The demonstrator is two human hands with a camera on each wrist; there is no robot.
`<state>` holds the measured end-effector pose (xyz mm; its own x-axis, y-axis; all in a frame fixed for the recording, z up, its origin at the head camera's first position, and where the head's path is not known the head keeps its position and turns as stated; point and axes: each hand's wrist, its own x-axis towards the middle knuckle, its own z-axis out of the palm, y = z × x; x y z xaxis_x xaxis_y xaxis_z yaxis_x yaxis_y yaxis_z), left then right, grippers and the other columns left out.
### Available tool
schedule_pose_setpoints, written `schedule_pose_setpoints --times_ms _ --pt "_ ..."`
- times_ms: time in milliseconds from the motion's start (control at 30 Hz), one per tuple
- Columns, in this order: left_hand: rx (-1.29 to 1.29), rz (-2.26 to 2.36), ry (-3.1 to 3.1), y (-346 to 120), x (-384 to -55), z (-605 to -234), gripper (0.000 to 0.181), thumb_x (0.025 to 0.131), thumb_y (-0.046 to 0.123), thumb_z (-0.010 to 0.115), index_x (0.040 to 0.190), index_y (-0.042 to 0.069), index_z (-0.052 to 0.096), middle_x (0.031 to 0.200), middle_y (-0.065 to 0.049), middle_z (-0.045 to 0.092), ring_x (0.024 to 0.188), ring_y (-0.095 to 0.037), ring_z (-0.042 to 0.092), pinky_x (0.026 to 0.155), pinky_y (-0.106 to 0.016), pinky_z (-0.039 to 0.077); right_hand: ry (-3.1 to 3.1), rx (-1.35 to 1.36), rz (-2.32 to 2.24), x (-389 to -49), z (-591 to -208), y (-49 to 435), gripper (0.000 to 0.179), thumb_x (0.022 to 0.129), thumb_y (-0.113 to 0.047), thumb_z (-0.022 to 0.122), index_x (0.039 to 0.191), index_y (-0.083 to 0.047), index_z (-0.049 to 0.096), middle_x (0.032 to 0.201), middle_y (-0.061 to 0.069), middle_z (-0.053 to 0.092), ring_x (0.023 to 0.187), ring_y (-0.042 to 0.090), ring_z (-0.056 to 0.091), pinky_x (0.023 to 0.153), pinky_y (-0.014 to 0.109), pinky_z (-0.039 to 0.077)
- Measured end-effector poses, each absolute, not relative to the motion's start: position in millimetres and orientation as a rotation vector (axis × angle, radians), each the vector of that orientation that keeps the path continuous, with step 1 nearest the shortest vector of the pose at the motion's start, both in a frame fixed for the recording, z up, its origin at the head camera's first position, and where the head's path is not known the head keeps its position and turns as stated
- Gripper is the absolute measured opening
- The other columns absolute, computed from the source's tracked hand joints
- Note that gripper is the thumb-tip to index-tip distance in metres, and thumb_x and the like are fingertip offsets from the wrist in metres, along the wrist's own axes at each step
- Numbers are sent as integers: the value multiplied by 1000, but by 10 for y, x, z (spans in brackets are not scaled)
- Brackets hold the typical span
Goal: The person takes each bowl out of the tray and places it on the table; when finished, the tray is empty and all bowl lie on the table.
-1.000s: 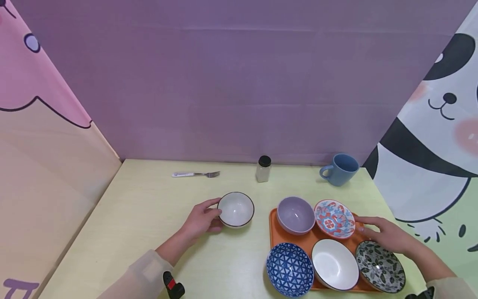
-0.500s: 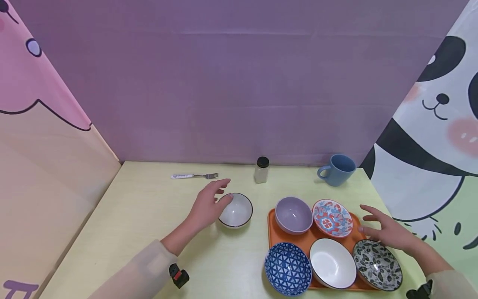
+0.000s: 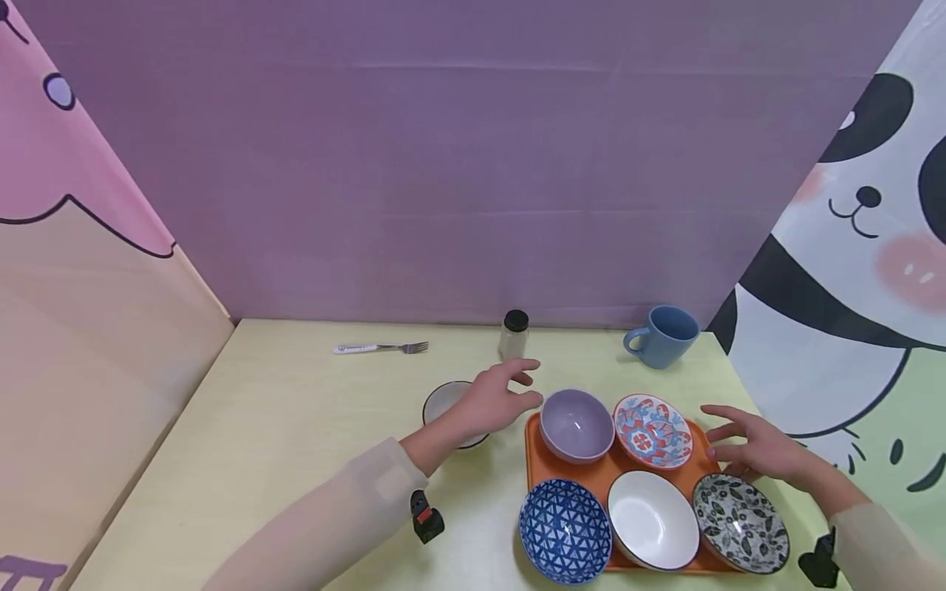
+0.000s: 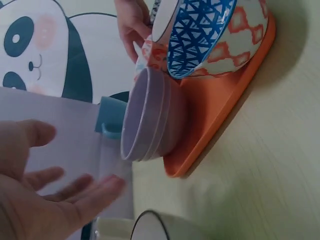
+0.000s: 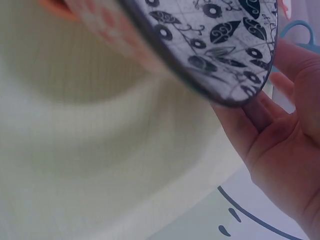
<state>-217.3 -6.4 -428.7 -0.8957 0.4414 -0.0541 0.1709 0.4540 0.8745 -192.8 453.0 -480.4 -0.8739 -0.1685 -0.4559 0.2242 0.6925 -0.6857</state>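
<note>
My left hand (image 3: 502,398), fingers spread and holding nothing, has its fingertips just left of a purple bowl (image 3: 576,427). That bowl stands at the back left of an orange tray (image 3: 538,474). Beneath my left wrist, a small dark-rimmed white bowl (image 3: 441,402) is partly hidden on the table. My right hand (image 3: 761,445), loosely bent and gripping nothing, hovers at the tray's right side. It is between a red-and-blue patterned bowl (image 3: 654,431) and a black leaf-patterned bowl (image 3: 741,523); in the right wrist view its fingers overlap the rim of the leaf-patterned bowl (image 5: 220,45).
A blue triangle-patterned bowl (image 3: 565,532) and a larger white bowl (image 3: 654,519) fill the tray's front. Along the table's back are a fork (image 3: 380,348), a black-lidded jar (image 3: 515,336) and a blue mug (image 3: 665,336). A purple backdrop (image 3: 473,164) rises behind.
My left hand has let go of the small white bowl, lifted and moved right towards the purple bowl. The right hand has drawn slightly away from the red-and-blue bowl.
</note>
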Motion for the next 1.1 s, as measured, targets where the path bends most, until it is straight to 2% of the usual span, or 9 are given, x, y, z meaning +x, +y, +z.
schedule_pose_setpoints --times_ms 133,267,367,567,767,933,1100 --pt "440 1297 2393 111 -2212 -4417 63 96 26 68 154 13 46 143 -19 57 112 -30 63 89 -41 60 2387 46 -1080 -1949 -4813 4572 84 95 -22 73 160 -5 23 141 36 48 93 28 70 73 45 65" --pt "390 1250 2374 208 -2192 -4530 68 95 20 69 155 6 41 145 -24 53 92 -27 66 71 -34 62 2370 27 -1113 -1969 -4798 4563 83 94 -17 73 160 -2 23 141 35 48 104 31 69 79 50 64" --pt "368 1256 2353 255 -2166 -4585 70 94 18 70 155 2 39 140 -24 56 90 -27 65 66 -33 62 2366 21 -1129 -1965 -4780 4532 83 94 -14 73 159 -1 24 140 35 48 108 32 68 84 51 64" --pt "349 1236 2341 336 -2162 -4646 73 94 19 72 155 -2 38 134 -23 59 107 -30 62 75 -41 66 2372 66 -1159 -1923 -4824 4531 80 91 -9 73 157 0 28 141 33 49 105 30 69 86 51 63" --pt "282 1322 2242 352 -2179 -4658 64 94 16 72 151 2 46 133 -23 60 105 -33 63 79 -49 65 2385 72 -1149 -1918 -4874 4551 71 92 -4 70 154 3 35 138 32 51 102 28 70 85 48 64" --pt "248 1387 2212 343 -2174 -4692 58 95 15 71 148 6 50 135 -23 61 111 -34 64 82 -50 64 2395 56 -1150 -1902 -4892 4541 66 93 -1 66 152 7 37 137 32 51 103 29 69 84 46 64" --pt "202 1453 2207 360 -2177 -4702 56 95 13 70 147 6 51 136 -23 61 109 -33 65 83 -49 64 2419 71 -1132 -1910 -4868 4519 60 93 1 66 149 6 44 137 30 52 103 29 69 84 43 64"
